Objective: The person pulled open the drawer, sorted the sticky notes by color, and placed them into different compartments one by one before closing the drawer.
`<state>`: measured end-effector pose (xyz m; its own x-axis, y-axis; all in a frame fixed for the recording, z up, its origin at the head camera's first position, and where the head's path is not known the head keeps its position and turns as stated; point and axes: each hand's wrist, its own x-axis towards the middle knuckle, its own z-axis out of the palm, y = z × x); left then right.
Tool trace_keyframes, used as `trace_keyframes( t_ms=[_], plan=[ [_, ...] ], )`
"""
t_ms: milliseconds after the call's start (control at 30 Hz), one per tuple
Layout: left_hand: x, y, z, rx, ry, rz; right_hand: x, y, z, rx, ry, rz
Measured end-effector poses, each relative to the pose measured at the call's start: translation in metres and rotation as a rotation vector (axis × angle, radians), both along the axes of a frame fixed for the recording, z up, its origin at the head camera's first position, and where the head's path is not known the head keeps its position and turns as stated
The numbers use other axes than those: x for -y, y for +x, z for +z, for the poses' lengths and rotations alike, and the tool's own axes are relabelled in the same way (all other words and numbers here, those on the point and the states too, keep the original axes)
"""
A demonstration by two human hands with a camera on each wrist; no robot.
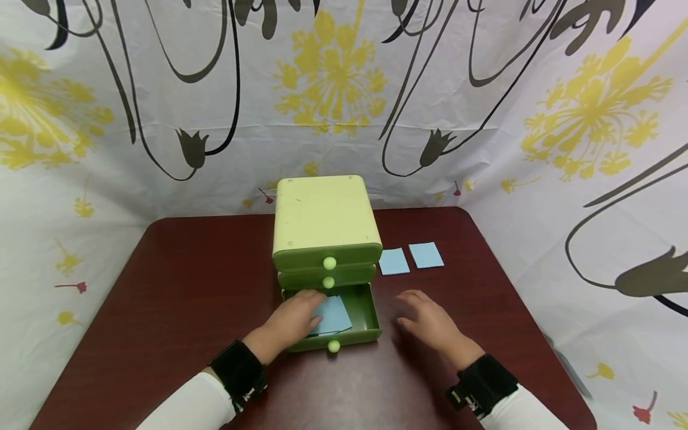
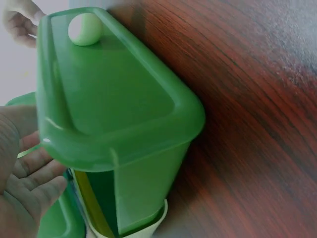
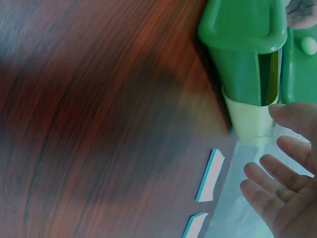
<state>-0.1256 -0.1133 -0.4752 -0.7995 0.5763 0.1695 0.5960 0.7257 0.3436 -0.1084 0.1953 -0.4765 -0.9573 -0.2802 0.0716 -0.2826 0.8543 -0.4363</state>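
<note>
A small drawer cabinet (image 1: 325, 212) with a pale yellow shell and green drawers stands on the table. Its bottom drawer (image 1: 371, 307) is pulled out, with light blue square paper (image 1: 333, 313) lying inside. My left hand (image 1: 290, 319) reaches over the drawer's left side, its thumb beside the paper; the left wrist view shows loosely bent fingers (image 2: 37, 173), while the drawer front hides the fingertips. My right hand (image 1: 432, 322) hovers over the table to the right of the drawer, its fingers (image 3: 267, 181) spread and holding nothing.
Two light blue square pads, a nearer one (image 1: 394, 261) and a farther one (image 1: 426, 255), lie on the dark red-brown table (image 1: 215, 286) to the right of the cabinet. The upper drawers are pushed further in. Patterned white cloth (image 1: 333, 149) hangs behind and beside the table.
</note>
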Motion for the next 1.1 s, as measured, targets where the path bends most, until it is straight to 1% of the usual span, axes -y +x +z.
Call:
trace_keyframes(
  t_ms=[167,333,400,600,767,900,1000,1100],
  plan=[
    [-0.004,0.008,0.008,0.019,0.015,-0.031,-0.009,-0.012,-0.008,0.013,-0.008,-0.02],
    [-0.012,0.016,0.016,0.002,0.008,-0.083,-0.018,-0.025,-0.014,0.032,0.004,-0.04],
    [-0.016,0.019,0.018,-0.008,0.007,-0.111,-0.02,-0.032,-0.016,0.044,-0.008,-0.055],
    [-0.029,0.028,0.025,-0.029,0.0,-0.182,-0.023,-0.053,-0.024,0.091,-0.069,-0.153],
    [-0.039,0.031,0.029,-0.071,-0.009,-0.207,-0.021,-0.074,-0.028,0.126,-0.091,-0.215],
    [-0.043,0.034,0.033,-0.067,-0.026,-0.22,-0.016,-0.091,-0.03,0.133,-0.105,-0.252],
    [-0.045,0.036,0.037,-0.052,-0.036,-0.231,-0.014,-0.1,-0.03,0.13,-0.132,-0.266],
    [-0.048,0.038,0.039,-0.056,-0.044,-0.255,-0.012,-0.108,-0.029,0.13,-0.135,-0.276]
  ],
)
